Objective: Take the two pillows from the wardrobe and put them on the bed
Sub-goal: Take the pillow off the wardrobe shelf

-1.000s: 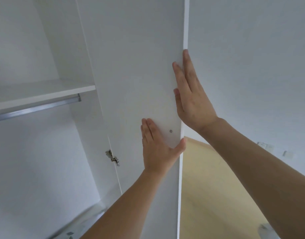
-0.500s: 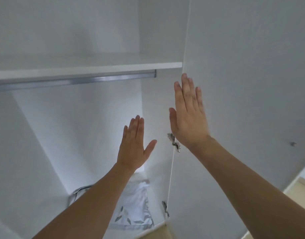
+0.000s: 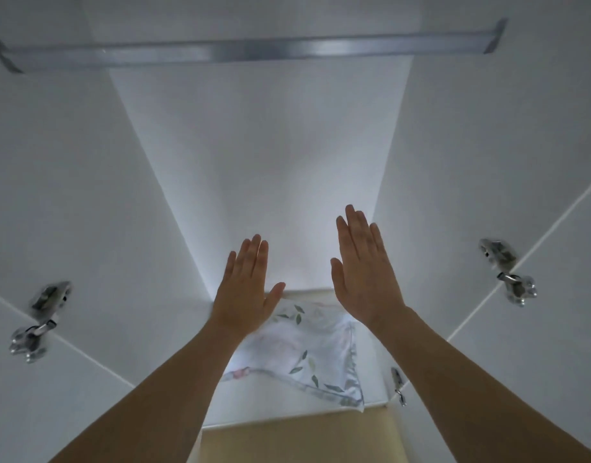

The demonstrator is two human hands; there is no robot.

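Observation:
I face the open white wardrobe [image 3: 254, 162]. A white pillow [image 3: 307, 359] with a leaf and flower print lies on its floor, low in the middle of the view; whether a second one lies under it I cannot tell. My left hand [image 3: 245, 289] and my right hand [image 3: 364, 275] are stretched out flat above the pillow, palms forward, fingers apart, holding nothing. My left forearm covers the pillow's left part. Neither hand touches the pillow.
A metal clothes rail [image 3: 250, 53] runs across the top. Both doors stand open, with metal hinges at the left [image 3: 40, 320] and the right [image 3: 506, 270]. A lower hinge [image 3: 398, 385] sits near my right forearm. Light wooden floor [image 3: 297, 442] shows below the wardrobe.
My view has swung from the door's edge to the wardrobe's inside. Both hands have left the door and moved down and to the centre, above the pillow.

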